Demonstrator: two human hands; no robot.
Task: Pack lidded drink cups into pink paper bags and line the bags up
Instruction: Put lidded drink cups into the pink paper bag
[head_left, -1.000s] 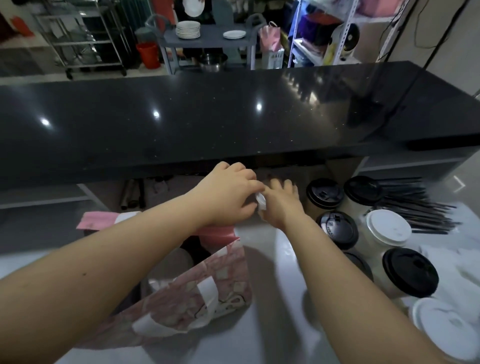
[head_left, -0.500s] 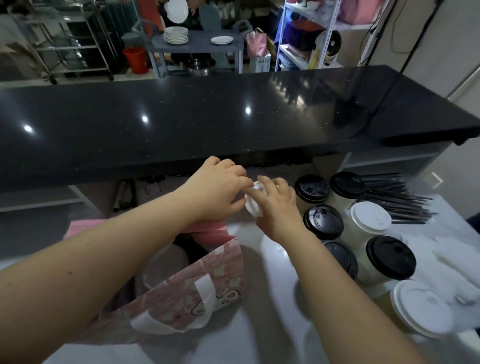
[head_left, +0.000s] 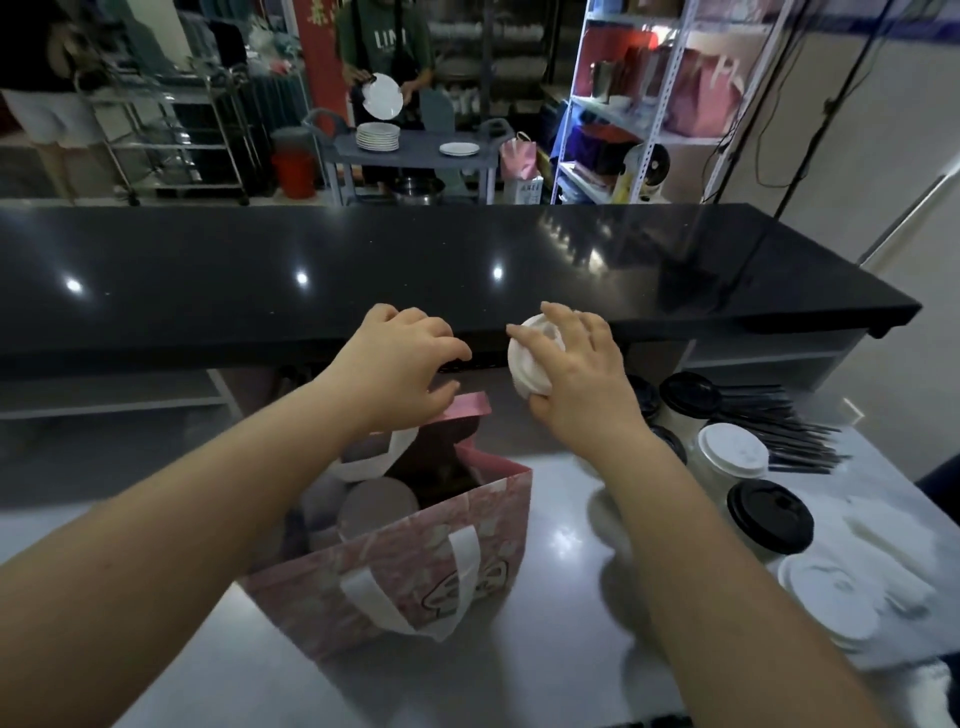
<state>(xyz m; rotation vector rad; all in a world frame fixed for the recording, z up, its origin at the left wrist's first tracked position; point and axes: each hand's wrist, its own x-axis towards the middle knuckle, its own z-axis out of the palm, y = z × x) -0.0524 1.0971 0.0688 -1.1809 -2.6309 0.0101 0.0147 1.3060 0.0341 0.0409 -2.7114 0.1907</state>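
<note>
A pink paper bag with white handles stands open on the grey worktop, and a cup shows inside it. My left hand hovers at the bag's far rim with fingers curled; whether it touches the rim is unclear. My right hand grips a white-lidded cup from above, lifted to the right of the bag's far corner. Several lidded cups, black-lidded and white-lidded, stand at the right.
A black counter runs across behind the worktop. Black straws lie at the far right, white lids and white gloves or napkins at the near right. Beyond the counter a person holds a plate by a cart with stacked plates.
My hands have separated. The right hand has lifted the white-lidded cup up and to the right; the left hand stays above the bag's far rim. The camera has tilted up.
</note>
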